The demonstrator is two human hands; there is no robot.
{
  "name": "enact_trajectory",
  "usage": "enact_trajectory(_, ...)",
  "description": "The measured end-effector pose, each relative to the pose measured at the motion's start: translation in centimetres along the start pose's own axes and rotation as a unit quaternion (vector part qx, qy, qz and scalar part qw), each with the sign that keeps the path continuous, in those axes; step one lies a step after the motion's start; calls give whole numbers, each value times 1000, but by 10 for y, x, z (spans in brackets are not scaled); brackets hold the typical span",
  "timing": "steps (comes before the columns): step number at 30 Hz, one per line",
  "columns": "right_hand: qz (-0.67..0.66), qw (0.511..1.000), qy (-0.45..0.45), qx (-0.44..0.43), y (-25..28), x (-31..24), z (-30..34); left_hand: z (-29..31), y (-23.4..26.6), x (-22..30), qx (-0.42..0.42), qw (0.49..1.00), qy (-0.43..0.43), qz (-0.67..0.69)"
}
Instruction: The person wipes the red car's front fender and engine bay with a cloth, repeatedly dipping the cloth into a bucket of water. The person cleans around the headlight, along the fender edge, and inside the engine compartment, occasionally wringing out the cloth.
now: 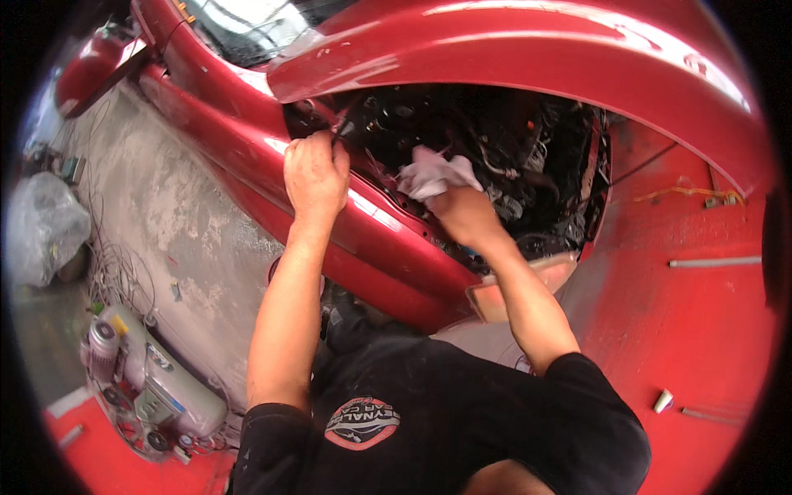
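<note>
My right hand grips a crumpled pale pinkish-white cloth over the inner edge of the open engine bay. Its fingers are partly hidden behind the cloth and slightly blurred. At the rear corner of the red fender, my left hand is closed, knuckles up. Something thin and dark shows between its thumb and fingers, but I cannot make out what it is. Overhead, the red hood stands raised above dark engine parts and wiring.
Toward the front of the car is a headlight. A side mirror juts out at far left. An air compressor stands lower left, below tangled cables and a plastic-wrapped bundle. Tube-like pieces lie on the red floor.
</note>
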State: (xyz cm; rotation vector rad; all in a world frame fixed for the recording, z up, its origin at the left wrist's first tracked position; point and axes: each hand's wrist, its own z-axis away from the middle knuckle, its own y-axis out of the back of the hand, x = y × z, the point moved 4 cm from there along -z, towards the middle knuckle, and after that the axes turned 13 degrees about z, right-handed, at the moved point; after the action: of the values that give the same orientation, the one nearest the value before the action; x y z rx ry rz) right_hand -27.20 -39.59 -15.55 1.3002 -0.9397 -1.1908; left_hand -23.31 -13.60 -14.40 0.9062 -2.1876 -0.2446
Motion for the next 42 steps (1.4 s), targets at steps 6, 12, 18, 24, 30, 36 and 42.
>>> enact_trajectory(6, -258, 880, -32, 397, 84, 75, -81, 0, 1, 0, 31, 999, 12, 6)
enact_trajectory(12, 40, 956, 235, 173, -5, -5, -143, -1, 3, -1, 39, 999, 2, 22)
enact_trajectory(18, 324, 900, 249, 154, 5, 7, -140, 3, 2, -4, 40, 999, 24, 21)
enact_trajectory(24, 331, 916, 203, 105, 0, -10, -141, 3, 1, -1, 57, 998, 20, 16)
enact_trajectory(30, 200, 951, 236, 18, -15, 37, -203, 3, 2, -2, 45, 999, 19, 13)
enact_trajectory(36, -191, 970, 115, 96, 73, 67, -148, 6, 2, -5, 36, 999, 30, 11)
enact_trajectory(42, -25, 919, 372, 128, -19, -73, -95, 3, 3, -3, 24, 999, 25, 24)
